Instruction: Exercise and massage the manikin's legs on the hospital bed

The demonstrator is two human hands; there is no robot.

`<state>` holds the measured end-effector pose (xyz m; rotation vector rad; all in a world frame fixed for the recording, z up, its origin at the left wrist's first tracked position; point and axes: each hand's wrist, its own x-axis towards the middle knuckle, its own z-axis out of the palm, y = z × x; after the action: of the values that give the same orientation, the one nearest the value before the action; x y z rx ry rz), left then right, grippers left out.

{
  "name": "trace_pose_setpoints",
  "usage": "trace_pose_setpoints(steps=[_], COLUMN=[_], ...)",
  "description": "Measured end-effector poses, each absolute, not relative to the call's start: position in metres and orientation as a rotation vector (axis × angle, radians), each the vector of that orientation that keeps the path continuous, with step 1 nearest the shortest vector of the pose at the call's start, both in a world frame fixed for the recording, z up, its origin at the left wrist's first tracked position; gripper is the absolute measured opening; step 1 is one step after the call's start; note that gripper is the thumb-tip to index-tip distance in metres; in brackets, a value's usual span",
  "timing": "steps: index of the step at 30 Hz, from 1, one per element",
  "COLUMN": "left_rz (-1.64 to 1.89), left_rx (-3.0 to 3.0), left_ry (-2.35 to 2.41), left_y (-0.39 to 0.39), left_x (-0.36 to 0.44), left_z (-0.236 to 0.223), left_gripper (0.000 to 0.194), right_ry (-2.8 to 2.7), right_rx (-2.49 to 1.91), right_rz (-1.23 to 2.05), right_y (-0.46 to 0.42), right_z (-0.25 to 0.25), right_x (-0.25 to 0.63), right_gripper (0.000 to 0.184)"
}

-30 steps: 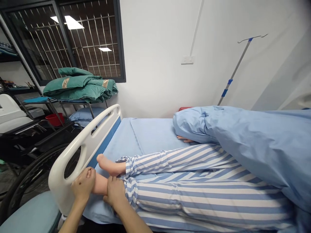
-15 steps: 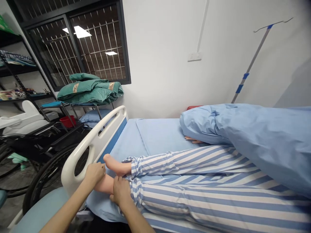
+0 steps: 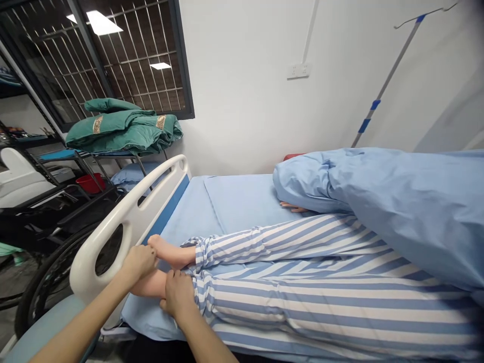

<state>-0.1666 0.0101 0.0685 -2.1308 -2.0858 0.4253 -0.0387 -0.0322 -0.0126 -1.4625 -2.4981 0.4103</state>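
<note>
A figure in blue-and-white striped trousers (image 3: 302,297) lies on the bed, legs stretched to the left, bare feet near the footboard. My left hand (image 3: 140,261) is closed over the toe end of the near foot (image 3: 149,285). Around that leg's ankle, just below the trouser cuff, wraps my right hand (image 3: 179,293), fingers on top and thumb on the near side. The far foot (image 3: 170,253) rests just beyond my hands, toes pointing up and left. A blue quilt (image 3: 397,201) covers the upper body, with fingertips (image 3: 293,206) showing under its edge.
The white footboard (image 3: 130,222) rises left of the feet. Beyond it stand a wheelchair (image 3: 49,267) and a rack carrying folded green bedding (image 3: 128,131). An IV pole (image 3: 389,75) leans in view by the wall. A pale blue seat (image 3: 53,327) is at lower left.
The camera view has shifted, so the scene sits a little further left and higher. Both hands keep their hold on the near foot and ankle, with no clear movement of the leg.
</note>
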Motion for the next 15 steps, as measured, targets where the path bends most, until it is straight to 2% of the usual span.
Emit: trace_pose_setpoints(steps=[7,11,15], left_rz=[0.081,-0.032,-0.22], left_rx=[-1.692,-1.577,-1.43], left_ry=[-2.327,-2.447,-2.393], left_y=[-0.006,-0.013,-0.029], left_x=[-0.166,-0.165,-0.164], left_z=[0.079,0.081,0.06], left_gripper=[0.049,0.045,0.042], right_ry=[-2.535,-2.524,-2.494], right_rx=[-1.498,-1.516,-1.522], right_rz=[0.403,0.396,0.398], right_y=[-0.032,-0.031,-0.032], right_z=[-0.013,-0.014,-0.016], right_x=[-0.039,-0.041,-0.041], right_gripper=[0.058,0.061,0.06])
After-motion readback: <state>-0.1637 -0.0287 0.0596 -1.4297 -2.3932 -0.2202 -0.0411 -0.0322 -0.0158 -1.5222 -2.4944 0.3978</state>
